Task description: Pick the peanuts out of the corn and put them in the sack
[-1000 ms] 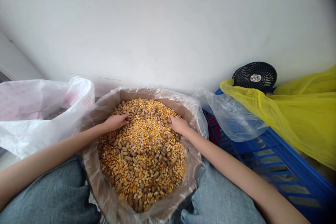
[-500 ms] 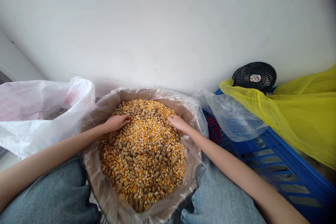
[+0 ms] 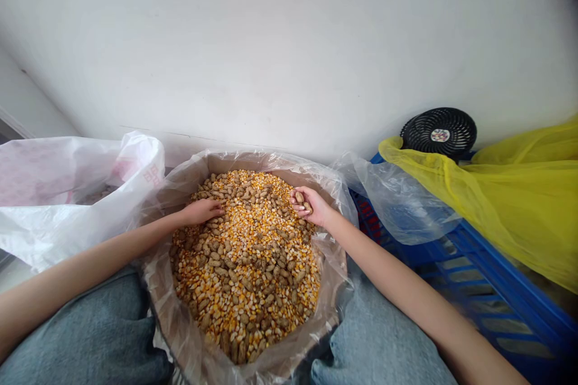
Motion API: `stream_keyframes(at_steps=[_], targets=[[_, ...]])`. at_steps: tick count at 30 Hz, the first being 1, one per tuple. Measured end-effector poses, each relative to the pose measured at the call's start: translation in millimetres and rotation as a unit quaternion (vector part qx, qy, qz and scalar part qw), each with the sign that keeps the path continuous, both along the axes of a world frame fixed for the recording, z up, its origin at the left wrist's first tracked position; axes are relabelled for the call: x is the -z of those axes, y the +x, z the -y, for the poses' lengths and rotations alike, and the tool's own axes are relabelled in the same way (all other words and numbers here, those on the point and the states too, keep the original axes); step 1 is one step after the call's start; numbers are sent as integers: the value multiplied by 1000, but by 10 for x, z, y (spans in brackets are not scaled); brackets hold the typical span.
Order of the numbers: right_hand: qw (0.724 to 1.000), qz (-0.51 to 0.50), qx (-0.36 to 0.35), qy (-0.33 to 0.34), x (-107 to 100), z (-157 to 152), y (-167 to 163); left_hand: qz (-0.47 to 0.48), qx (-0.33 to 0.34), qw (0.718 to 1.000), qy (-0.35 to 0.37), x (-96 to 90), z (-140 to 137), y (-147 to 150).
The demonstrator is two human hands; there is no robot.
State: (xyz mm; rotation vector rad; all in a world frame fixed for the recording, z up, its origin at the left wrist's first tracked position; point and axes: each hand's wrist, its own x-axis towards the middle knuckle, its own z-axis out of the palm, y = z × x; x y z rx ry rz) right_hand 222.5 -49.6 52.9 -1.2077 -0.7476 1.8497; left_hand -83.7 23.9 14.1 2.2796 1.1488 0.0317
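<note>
A box (image 3: 153, 307) lined with clear plastic stands between my knees. It holds yellow corn kernels (image 3: 257, 240) mixed with unshelled peanuts (image 3: 244, 283). Over the far right of the heap, my right hand (image 3: 316, 207) is turned palm up, its fingers curled around a few peanuts (image 3: 300, 197). My left hand (image 3: 201, 212) lies palm down on the far left of the heap, fingers bent among peanuts and corn. Its fingertips are partly hidden, and what they hold cannot be made out.
To the left is a white plastic bag (image 3: 81, 222) with pink print, its mouth open. On the right stands a blue plastic crate (image 3: 478, 277) with yellow mesh (image 3: 510, 192) and clear plastic draped over it. A black fan (image 3: 438, 132) sits near the white wall (image 3: 280, 48).
My right hand has lifted slightly from the heap and turned palm up, showing peanuts in its fingers. My left hand has barely moved.
</note>
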Motion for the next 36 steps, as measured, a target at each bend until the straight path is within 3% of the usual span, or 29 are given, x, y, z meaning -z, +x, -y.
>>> stream_keyframes(at_steps=[3, 5, 7, 9, 11, 13, 15, 17, 20, 24, 27, 30, 31, 33, 36], targets=[[1000, -12, -5, -3, -5, 10, -5, 166, -121, 972, -111, -117, 9, 20], [999, -20, -22, -12, -1, 18, -16, 287, -181, 912, -231, -211, 10, 18], [999, -10, -48, -19, 8, 28, -29, 380, -211, 833, -342, -285, 7, 8], [997, 20, -75, -13, 24, 41, -42, 434, -229, 771, -405, -327, 3, 0], [992, 72, -107, 12, 50, 59, -51, 455, -234, 741, -434, -340, 4, 3], [975, 156, -152, 48, 89, 79, -59, 449, -224, 739, -449, -338, 15, 17], [934, 269, -216, 92, 138, 99, -69, 437, -217, 743, -458, -334, 33, 36], [873, 375, -277, 142, 185, 112, -86, 433, -218, 740, -467, -337, 55, 51], [784, 475, -331, 223, 222, 123, -121, 458, -228, 711, -482, -358, 72, 48], [686, 560, -368, 283, 201, 140, -155, 512, -225, 672, -486, -387, 53, 12], [626, 600, -386, 315, 178, 161, -162, 506, -239, 678, -476, -374, 39, 7], [609, 613, -381, 329, 183, 176, -171, 468, -262, 717, -445, -332, 52, 34], [621, 608, -374, 324, 189, 177, -177, 451, -269, 739, -423, -316, 60, 45], [673, 578, -352, 299, 198, 172, -191, 395, -268, 802, -358, -287, 71, 58], [808, 463, -295, 215, 179, 155, -206, 239, -166, 932, -214, -261, 64, 42]])
